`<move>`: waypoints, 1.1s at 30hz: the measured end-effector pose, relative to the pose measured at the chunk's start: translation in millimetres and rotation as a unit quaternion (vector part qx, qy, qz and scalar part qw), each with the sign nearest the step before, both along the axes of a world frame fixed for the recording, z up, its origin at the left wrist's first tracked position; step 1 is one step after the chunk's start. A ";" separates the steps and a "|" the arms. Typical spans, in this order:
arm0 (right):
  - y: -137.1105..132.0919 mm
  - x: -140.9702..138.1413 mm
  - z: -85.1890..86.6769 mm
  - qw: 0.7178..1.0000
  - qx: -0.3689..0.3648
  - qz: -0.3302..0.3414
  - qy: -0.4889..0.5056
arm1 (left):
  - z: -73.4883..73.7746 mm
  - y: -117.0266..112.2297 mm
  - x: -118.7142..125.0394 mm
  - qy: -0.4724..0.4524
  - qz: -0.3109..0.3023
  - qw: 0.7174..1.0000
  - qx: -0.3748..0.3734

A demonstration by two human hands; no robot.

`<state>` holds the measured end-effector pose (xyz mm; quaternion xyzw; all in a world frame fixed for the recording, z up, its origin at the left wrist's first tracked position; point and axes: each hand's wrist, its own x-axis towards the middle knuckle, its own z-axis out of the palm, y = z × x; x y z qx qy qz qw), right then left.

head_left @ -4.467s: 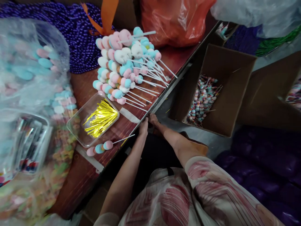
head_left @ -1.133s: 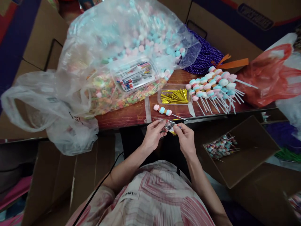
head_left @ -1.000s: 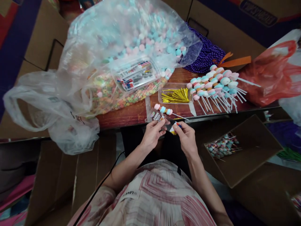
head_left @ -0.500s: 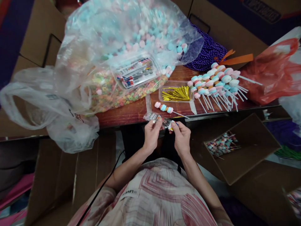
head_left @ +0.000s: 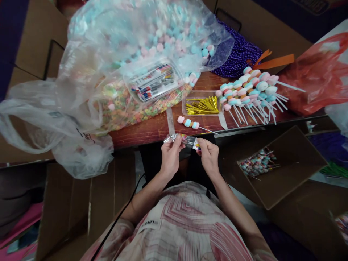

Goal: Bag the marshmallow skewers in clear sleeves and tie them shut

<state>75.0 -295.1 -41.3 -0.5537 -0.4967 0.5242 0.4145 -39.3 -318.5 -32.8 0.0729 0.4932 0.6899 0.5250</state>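
Lower centre of the frame: I see the person's left hand (head_left: 170,156) and right hand (head_left: 209,154) at the near edge of the tabletop (head_left: 143,136). Each grip is narrow, pinching one end of a clear printed wrapper (head_left: 189,141). Just above lies a single candy stick (head_left: 188,123); behind it, a plastic tray (head_left: 193,95) holds gold strips (head_left: 203,106). Right of centre: piled candy sticks (head_left: 248,93).

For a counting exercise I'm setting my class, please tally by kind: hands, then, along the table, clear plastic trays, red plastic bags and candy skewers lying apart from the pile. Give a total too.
Hands: 2
Clear plastic trays: 2
Red plastic bag: 1
Lone candy skewer: 1
Total: 6
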 end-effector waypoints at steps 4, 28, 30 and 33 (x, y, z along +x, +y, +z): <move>8.1 2.0 3.7 0.997 0.064 -0.019 -0.047 | 6.2 11.1 -5.2 -0.036 0.068 0.997 0.012; 17.3 42.3 15.9 0.951 0.254 -0.063 -0.167 | 8.0 48.7 -51.7 -0.169 0.102 0.978 -0.062; 13.7 43.3 18.2 0.954 0.248 -0.068 -0.153 | 6.5 49.3 -50.1 -0.155 0.104 0.981 -0.048; 13.2 42.0 17.2 0.963 0.228 -0.071 -0.127 | 4.8 49.2 -48.5 -0.133 0.104 0.985 -0.034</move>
